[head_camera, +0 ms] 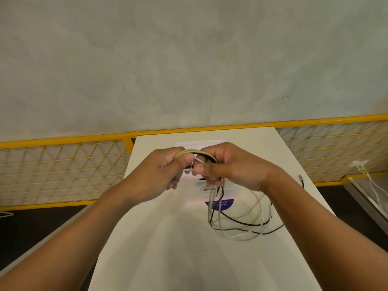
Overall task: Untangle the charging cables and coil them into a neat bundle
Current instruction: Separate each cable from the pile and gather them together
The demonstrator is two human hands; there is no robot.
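Over a white table [168, 248], both my hands hold a bunch of white, beige and black charging cables [237, 219]. My left hand [161, 171] grips the top arc of the bunch, with its thumb pressed on the strands. Close beside it, my right hand [228, 166] grips the same arc and pinches a thin cable end between thumb and fingers. The remaining cable hangs from my right hand in loose overlapping loops that lie on the table at the right. A black cable end with a plug [301, 177] sticks out near the table's right edge.
A purple label [226, 203] and a white sheet [189, 192] lie on the table under the cables. Yellow wire-mesh fencing [63, 164] runs behind the table on both sides. More white cables [369, 177] trail over a ledge at the far right.
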